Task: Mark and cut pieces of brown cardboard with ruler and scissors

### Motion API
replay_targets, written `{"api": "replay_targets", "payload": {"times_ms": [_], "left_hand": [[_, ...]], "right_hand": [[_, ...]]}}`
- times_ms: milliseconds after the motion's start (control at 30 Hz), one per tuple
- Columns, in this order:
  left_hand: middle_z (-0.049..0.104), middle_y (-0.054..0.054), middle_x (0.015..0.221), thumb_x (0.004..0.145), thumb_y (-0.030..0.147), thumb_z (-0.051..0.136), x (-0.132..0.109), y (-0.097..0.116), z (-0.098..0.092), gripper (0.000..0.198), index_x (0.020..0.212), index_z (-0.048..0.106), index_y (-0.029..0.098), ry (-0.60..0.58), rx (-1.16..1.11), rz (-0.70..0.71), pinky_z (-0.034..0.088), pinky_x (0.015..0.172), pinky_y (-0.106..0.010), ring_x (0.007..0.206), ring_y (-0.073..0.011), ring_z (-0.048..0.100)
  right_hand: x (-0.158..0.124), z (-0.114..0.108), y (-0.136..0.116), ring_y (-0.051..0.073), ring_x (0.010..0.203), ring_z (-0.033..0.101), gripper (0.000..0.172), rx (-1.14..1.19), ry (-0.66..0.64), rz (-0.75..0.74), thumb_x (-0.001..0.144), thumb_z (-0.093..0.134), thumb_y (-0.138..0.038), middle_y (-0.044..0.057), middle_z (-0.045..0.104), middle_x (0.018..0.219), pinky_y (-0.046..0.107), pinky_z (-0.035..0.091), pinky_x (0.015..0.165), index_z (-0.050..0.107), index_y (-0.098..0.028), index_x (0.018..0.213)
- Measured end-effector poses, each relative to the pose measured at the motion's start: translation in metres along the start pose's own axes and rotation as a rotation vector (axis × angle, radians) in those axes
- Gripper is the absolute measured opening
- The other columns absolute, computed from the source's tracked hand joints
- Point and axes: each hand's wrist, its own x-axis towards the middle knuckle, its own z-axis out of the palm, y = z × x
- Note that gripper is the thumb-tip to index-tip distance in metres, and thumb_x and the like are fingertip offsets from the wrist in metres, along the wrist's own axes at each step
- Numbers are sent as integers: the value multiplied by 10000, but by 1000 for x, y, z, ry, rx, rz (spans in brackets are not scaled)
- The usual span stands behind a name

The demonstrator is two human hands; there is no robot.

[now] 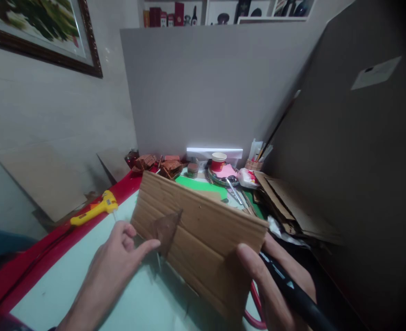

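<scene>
In the head view, a corrugated cardboard sheet [206,230] stands tilted over the near middle of the bench [85,285]. The right hand [275,280] is clamped on its lower right corner, thumb on the front, with a black handle [292,294] lying across the palm. The left hand [116,264] has half-curled fingers, its thumb reaching a small dark triangle [167,229] on the sheet's face, though an actual grip cannot be told. A yellow tool [95,209] lies on the bench's red left edge, and the white label [375,72] on the grey board to the right is too small to read.

Left hand [120,259] and right hand [278,280] are bare.
</scene>
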Motion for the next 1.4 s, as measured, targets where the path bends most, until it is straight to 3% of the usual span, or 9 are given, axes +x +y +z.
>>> {"api": "replay_targets", "payload": {"times_ms": [100, 167, 267, 400, 600, 767, 967, 1100, 1400], "left_hand": [[543, -13, 838, 733, 642, 673, -2, 11, -1, 532, 1052, 459, 274, 54, 200, 99, 413, 706, -421, 770, -293, 558], [549, -107, 1141, 783, 591, 652, -1, 17, 0, 697, 1347, 393, 272, 87, 297, 338, 440, 844, -490, 1062, -365, 541], [259, -160, 1571, 838, 539, 620, 9, 28, 0, 880, 1544, 139, 326, 86, 443, 777, 314, 1099, -589, 1440, -387, 245], [119, -72, 1661, 774, 558, 693, 29, 50, -6, 1010, 1541, 51, 416, -102, 442, 931, 179, 1177, -597, 1506, -337, 90], [424, -56, 1525, 691, 570, 769, 37, 87, -7, 1116, 1526, 34, 474, -315, 402, 884, 419, 1050, -493, 1312, -344, 463], [508, 68, 1474, 568, 539, 864, 30, 92, -1, 1142, 1472, 168, 557, -432, 320, 695, 469, 1012, -398, 1261, -284, 541], [630, 79, 1296, 533, 476, 895, 39, 85, 0, 909, 1312, 428, 517, -355, 197, 512, 456, 1018, -452, 1221, -305, 562], [676, 25, 1232, 543, 463, 894, 42, 87, 1, 797, 1235, 501, 404, -293, -17, 302, 440, 1033, -475, 1199, -315, 586], [655, -9, 1198, 619, 518, 848, 39, 86, 23, 690, 1178, 486, 337, -228, -286, 129, 445, 1021, -452, 1168, -268, 592]], "right_hand": [[1, 1, -4, 248, 1071, 678, 308, 21, 11, 8, 955, 546, -405, 26, 723, 1103, 270, 601, 818, 666, -343, 1231], [2, -3, -6, 242, 1046, 687, 285, 21, -9, -5, 943, 563, -407, 3, 731, 1077, 263, 600, 801, 683, -372, 1198], [6, -14, -9, 263, 973, 699, 279, 26, -89, 9, 938, 563, -421, 27, 737, 1042, 314, 606, 792, 709, -338, 1161], [19, -30, -7, 250, 927, 699, 285, 66, -149, 52, 942, 569, -426, 38, 727, 1090, 315, 601, 763, 711, -305, 1157], [49, -46, 6, 262, 960, 684, 279, 286, -261, 168, 927, 609, -459, 44, 722, 1010, 308, 576, 694, 711, -277, 1111], [60, -43, 7, 131, 656, 583, 307, 349, -174, 271, 876, 673, -472, -22, 593, 720, 197, 449, 549, 632, -212, 720], [59, -31, 25, 145, 777, 618, 315, 554, 97, 331, 906, 616, -502, 20, 674, 924, 197, 492, 627, 690, -204, 835], [53, -21, 32, 94, 527, 559, 159, 462, 235, 275, 899, 666, -405, -46, 610, 687, 180, 462, 496, 666, -249, 926], [36, 9, 20, 159, 625, 594, 271, 311, -261, 327, 790, 679, -390, -13, 603, 703, 250, 485, 573, 627, -224, 997]]}}
